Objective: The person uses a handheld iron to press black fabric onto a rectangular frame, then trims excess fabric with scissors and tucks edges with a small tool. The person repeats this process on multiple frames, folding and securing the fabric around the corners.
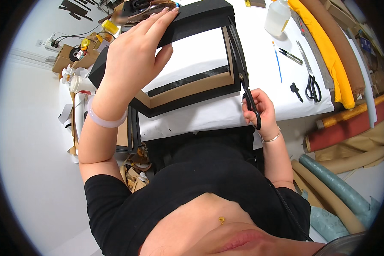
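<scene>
A rectangular black box frame [202,15] with bare tan inner walls stands on the white-covered table in front of me. My left hand [138,53] lies across its left part, fingers straight toward the far side, thumb apart over the opening. In my right hand [261,112] is a pair of black-handled scissors [242,77], held by the handle loops at the frame's near right corner. Their dark blades point away from me along the frame's right side. Whether the blades touch the black covering cannot be made out.
On the right of the white table [286,113] lie more scissors [310,74], a blue brush [278,64] and a black clip-like piece [296,92]. A clear bottle [278,18] stands behind them. Yellow fabric [328,55] runs along the right edge; a white cup [82,85] stands left.
</scene>
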`<state>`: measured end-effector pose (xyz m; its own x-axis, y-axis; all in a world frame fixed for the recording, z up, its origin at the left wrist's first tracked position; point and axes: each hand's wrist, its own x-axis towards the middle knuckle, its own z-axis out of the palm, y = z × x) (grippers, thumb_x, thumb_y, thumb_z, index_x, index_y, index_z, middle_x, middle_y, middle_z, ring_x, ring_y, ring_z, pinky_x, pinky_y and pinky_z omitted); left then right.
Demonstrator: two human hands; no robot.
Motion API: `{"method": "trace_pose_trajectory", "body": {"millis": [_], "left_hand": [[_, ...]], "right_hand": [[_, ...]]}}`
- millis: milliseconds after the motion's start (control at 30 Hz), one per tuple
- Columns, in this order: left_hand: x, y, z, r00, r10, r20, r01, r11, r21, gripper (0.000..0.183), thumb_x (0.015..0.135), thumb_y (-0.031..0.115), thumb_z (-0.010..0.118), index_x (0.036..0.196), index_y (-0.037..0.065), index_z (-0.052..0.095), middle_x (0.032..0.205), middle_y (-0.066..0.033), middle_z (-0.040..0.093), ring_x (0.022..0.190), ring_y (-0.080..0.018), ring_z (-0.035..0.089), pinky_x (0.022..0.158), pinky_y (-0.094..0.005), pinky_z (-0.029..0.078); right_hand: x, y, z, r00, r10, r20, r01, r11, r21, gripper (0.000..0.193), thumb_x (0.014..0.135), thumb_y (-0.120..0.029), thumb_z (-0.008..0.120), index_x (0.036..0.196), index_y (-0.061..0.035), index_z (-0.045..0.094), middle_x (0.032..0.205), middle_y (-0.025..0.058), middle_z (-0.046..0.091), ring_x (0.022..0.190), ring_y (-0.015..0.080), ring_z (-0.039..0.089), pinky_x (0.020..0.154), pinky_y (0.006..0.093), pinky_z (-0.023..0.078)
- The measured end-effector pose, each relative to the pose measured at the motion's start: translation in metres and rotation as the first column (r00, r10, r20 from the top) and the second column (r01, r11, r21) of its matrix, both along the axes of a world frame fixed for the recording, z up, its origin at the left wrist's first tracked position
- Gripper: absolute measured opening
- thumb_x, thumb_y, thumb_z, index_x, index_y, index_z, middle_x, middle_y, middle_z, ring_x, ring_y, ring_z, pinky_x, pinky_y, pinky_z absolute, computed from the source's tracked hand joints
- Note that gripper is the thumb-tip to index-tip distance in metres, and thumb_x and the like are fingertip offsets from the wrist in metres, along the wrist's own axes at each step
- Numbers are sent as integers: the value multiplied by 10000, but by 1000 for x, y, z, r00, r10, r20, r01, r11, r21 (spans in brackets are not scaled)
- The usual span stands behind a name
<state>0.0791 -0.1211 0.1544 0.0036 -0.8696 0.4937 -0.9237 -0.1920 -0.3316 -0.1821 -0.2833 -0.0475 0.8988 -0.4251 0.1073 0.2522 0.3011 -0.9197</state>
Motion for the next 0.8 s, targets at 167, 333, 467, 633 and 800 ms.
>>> {"method": "trace_pose_trajectory", "body": {"millis": [167, 333, 467, 633, 800], "left_hand": [[-1, -1, 0, 999, -36, -23, 36, 999, -29, 668, 826, 75, 730, 1466, 182, 568, 1344, -63, 687, 1041, -267, 722, 850, -341, 594], [-2, -1, 0, 999, -28, -38, 28, 999, -20, 665, 824, 68, 726, 1462, 174, 570, 1345, -77, 686, 1059, -274, 719, 861, -343, 592], [-1, -1, 0, 999, -38, -18, 38, 999, -23, 664, 825, 68, 725, 1463, 170, 569, 1347, -87, 684, 1072, -277, 718, 869, -343, 592], [-10, -3, 4, 999, -22, -46, 22, 1000, -4, 670, 819, 65, 727, 1463, 166, 570, 1354, -83, 683, 1081, -274, 717, 868, -342, 595], [-11, -2, 3, 999, -7, -40, 7, 1000, -4, 675, 811, 58, 727, 1459, 166, 574, 1357, -75, 682, 1082, -273, 717, 859, -341, 596]], "right_hand": [[3, 3, 0, 1000, -13, 9, 13, 1000, 9, 467, 805, -210, 914, 1054, -42, 558, 758, -12, 578, 612, 34, 500, 522, 170, 404], [8, 6, 0, 998, -41, 43, 41, 999, -8, 447, 808, -190, 910, 1048, -44, 562, 758, -14, 583, 614, 30, 503, 522, 169, 406], [9, 9, 1, 998, -57, 5, 57, 998, -9, 425, 808, -150, 905, 1045, -43, 568, 748, -14, 592, 599, 29, 507, 518, 170, 406], [9, 11, -2, 998, -69, -12, 69, 998, 14, 398, 812, -95, 892, 1038, -43, 569, 735, -12, 597, 584, 30, 511, 510, 173, 403], [10, 13, -3, 998, -66, 2, 66, 997, 41, 387, 816, -81, 885, 1034, -44, 567, 734, -10, 597, 586, 31, 513, 507, 179, 404]]}}
